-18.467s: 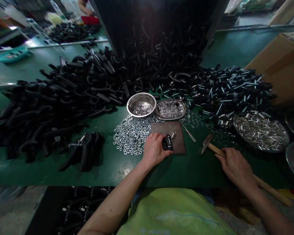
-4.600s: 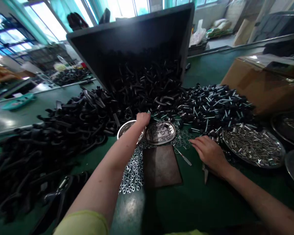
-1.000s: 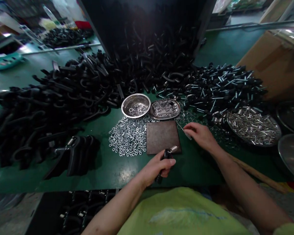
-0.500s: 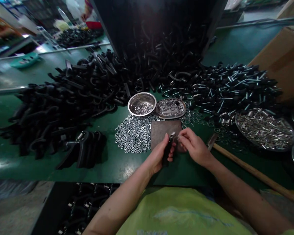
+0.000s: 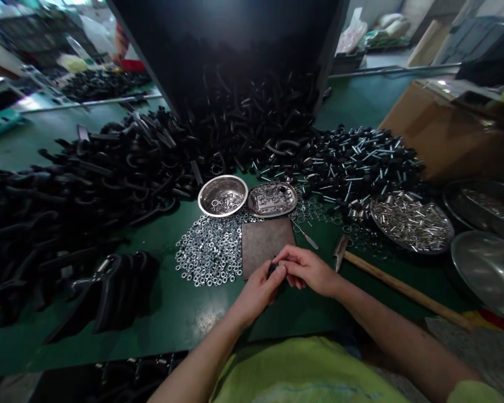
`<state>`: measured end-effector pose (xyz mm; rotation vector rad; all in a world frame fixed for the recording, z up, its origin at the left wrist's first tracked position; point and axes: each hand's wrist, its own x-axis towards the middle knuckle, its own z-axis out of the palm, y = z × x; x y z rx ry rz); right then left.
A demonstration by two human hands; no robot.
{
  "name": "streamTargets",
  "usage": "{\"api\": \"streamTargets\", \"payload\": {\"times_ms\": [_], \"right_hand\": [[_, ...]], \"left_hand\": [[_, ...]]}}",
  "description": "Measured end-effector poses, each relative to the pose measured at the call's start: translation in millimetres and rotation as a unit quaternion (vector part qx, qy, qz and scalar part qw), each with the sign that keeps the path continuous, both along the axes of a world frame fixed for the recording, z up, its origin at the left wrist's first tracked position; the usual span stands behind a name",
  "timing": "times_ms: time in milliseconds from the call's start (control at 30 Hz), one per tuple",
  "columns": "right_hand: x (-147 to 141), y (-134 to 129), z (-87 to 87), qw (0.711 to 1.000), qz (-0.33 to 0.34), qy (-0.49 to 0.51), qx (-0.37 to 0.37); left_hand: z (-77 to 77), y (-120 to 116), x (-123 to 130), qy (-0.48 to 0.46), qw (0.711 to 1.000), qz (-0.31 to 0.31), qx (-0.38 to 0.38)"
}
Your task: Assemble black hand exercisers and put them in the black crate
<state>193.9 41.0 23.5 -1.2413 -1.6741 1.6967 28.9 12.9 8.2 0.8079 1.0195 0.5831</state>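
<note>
At the near edge of the metal plate (image 5: 261, 239): here I see that the left hand (image 5: 256, 292) and the right hand (image 5: 309, 272) meet, and a small bit of one black piece (image 5: 271, 270) shows between them.
Left hand: its fingers are bent around the black piece and keep most of it out of my sight.
Right hand: its fingers are curled, with the tips gathered at the upper end of the black piece; whether they pinch something, I cannot tell from here.
Metal plate: it lies flat on the green table (image 5: 185, 330), and the right hand hides its near right corner.
Nuts (image 5: 210, 252): they spread in a loose heap just beside the plate, on its left.
Bowl (image 5: 206, 202) and oval tray (image 5: 273, 214): they stand side by side beyond the plate, both with small metal parts inside.
Screwdriver (image 5: 311, 242): it lies near the plate, on its right.
Hammer (image 5: 386, 278): it rests to the right of the right hand.
</note>
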Motion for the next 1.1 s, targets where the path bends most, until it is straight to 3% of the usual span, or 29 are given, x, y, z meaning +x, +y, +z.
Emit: {"api": "streamTargets", "payload": {"times_ms": [67, 100, 133, 200, 267, 367, 467, 533, 600, 667, 733, 833, 967, 1100], "right_hand": [[17, 22, -0.9, 0.993, 0.019, -0.098, 0.057], [28, 36, -1.1, 0.975, 0.003, -0.188, 0.121], [40, 52, -1.4, 0.936, -0.034, -0.288, 0.198], [62, 83, -3.3, 0.814, -0.069, -0.494, 0.296], [78, 108, -6.8, 0.770, -0.064, -0.557, 0.304], [89, 125, -9.5, 0.761, -0.038, -0.575, 0.297], [86, 119, -1.6, 0.749, -0.041, -0.573, 0.330], [78, 104, 9.8, 0.765, -0.067, -0.514, 0.381], [64, 81, 23.2, 0.817, -0.097, -0.394, 0.410], [47, 54, 34.7, 0.875, -0.114, -0.258, 0.392], [28, 28, 40.9, 0.908, -0.111, -0.163, 0.370], [2, 1, 37.4, 0.916, -0.077, -0.120, 0.376], [-19, -8, 20.8, 0.904, -0.082, -0.158, 0.387], [-25, -6, 12.3, 0.924, -0.088, -0.265, 0.262]], "left_hand": [[0.3, 0, -4, -0.021, 0.998, -0.028, -0.044], [0.6, 0, -5, -0.028, 0.997, -0.026, -0.070], [0.9, 0, -6, -0.035, 0.995, -0.007, -0.096], [0.8, 0, -6, -0.055, 0.990, 0.046, -0.123], [-0.4, 2, -6, -0.088, 0.983, 0.096, -0.129], [-2.9, 8, -6, -0.146, 0.966, 0.147, -0.152], [-4.6, 18, -8, -0.185, 0.942, 0.200, -0.195], [-5.0, 23, -10, -0.219, 0.923, 0.231, -0.216], [-4.5, 28, -10, -0.257, 0.907, 0.250, -0.222], [-3.3, 29, -9, -0.282, 0.898, 0.254, -0.224], [-1.7, 29, -5, -0.291, 0.896, 0.253, -0.221], [1.4, 27, 2, -0.285, 0.903, 0.253, -0.200], [6.1, 22, 9, -0.240, 0.913, 0.284, -0.165], [7.3, 17, 9, -0.187, 0.935, 0.283, -0.104]]}}
